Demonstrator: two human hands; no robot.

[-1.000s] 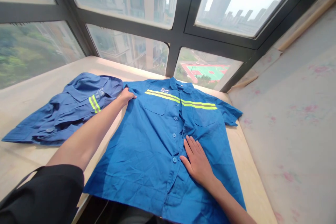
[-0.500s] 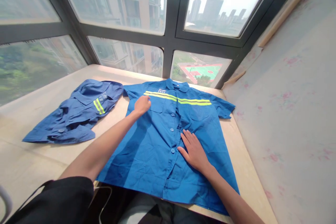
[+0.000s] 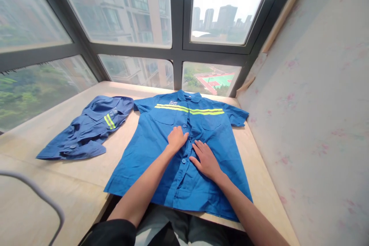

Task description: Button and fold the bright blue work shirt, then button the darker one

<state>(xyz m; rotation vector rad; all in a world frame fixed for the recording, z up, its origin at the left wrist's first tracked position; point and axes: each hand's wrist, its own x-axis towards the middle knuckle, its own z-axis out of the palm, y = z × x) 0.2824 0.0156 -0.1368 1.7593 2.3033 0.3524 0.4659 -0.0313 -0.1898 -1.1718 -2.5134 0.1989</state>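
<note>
A blue short-sleeved work shirt point(image 3: 155, 153) lies spread front up, with yellow reflective stripes across the chest and buttons down the middle. My left hand point(image 3: 176, 139) is at the left side of the button placket, just below a button. Its fingers are curled and its thumb points toward the front edge; the fingertips are hidden, and it appears to grip the cloth. Flat on the opposite front panel rests my right hand point(image 3: 206, 159), fingers stretched out, beside the placket. The shirt front gapes slightly between the two hands.
A second blue work garment point(image 3: 86, 127), folded and with a yellow-striped patch, lies to the left on the pale wooden tabletop point(image 3: 72, 182). A grey cable or tube point(image 3: 43, 196) arcs at lower left. Windows point(image 3: 219, 7) stand behind, and a flowered wall point(image 3: 311, 123) bounds the right.
My left hand has moved down and right from the chest pocket to the button placket. My right hand stays flat on the shirt. The view has shifted slightly.
</note>
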